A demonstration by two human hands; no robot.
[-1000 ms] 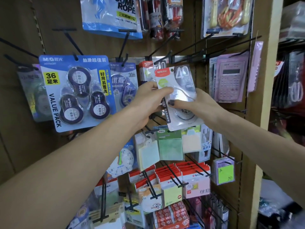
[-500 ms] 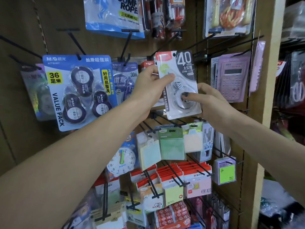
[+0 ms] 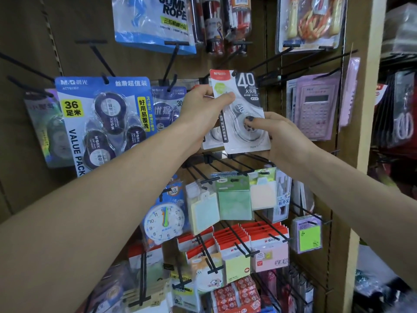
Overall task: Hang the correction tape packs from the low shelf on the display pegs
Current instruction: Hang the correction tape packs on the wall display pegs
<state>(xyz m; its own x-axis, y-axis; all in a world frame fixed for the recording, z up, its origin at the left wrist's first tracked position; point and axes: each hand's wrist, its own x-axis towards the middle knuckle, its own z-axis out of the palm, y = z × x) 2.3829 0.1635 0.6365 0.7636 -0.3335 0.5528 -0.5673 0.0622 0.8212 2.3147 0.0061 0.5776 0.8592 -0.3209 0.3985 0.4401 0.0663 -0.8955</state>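
The pack, raised since a moment ago, is being gripped by both closed hands, left hand and right hand, nearing its peg.

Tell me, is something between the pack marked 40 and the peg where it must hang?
Nothing visible blocks it. Both hands, left and right, hold the correction tape pack with its top at the peg; whether the hole is threaded cannot be told.

Jump rope pack at top; pink calculators at right; toy clock at lower centre; sticky-note packs beside it; red-topped note pads below, all hung on black pegs.
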